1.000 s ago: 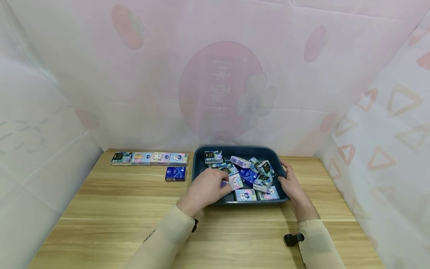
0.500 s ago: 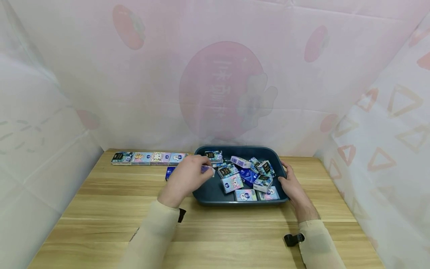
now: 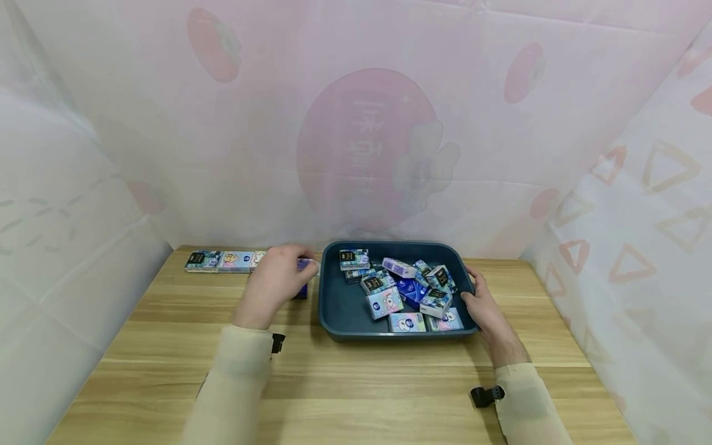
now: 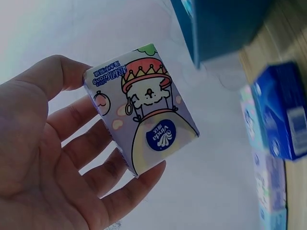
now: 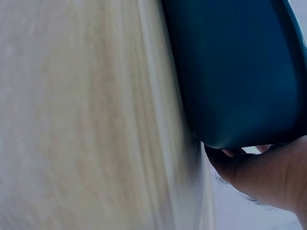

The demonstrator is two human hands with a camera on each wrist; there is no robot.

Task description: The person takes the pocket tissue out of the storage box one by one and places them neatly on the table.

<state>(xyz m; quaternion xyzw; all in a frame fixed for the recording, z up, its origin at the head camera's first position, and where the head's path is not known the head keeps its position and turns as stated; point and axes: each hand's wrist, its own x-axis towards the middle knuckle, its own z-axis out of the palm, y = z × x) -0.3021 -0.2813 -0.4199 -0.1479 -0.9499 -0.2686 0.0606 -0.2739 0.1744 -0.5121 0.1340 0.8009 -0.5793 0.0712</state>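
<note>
The left hand [image 3: 274, 283] is left of the dark tray, over the small packs on the table. In the left wrist view that hand [image 4: 72, 143] pinches a purple tissue pack [image 4: 148, 108] with a crowned cartoon figure, thumb on one edge and fingers on the others. The right hand [image 3: 486, 311] grips the right end of the tray [image 3: 345, 314]; the right wrist view shows its thumb [image 5: 259, 177] against the tray's outer wall [image 5: 235, 81]. Several mixed tissue packs lie in the tray, among them a pink-and-blue one [image 3: 384, 303] and a blue one [image 3: 410, 290].
A row of packs, with a dark floral one [image 3: 203, 261] at its left end, lies along the table's back edge. A dark blue pack [image 4: 283, 110] sits beside the row, partly hidden by the left hand in the head view. Printed cloth [image 3: 250, 185] hangs behind the table.
The left hand has lifted the purple pack out of the tray and moved left with it, over the table by the row. The right hand and tray have stayed in place.
</note>
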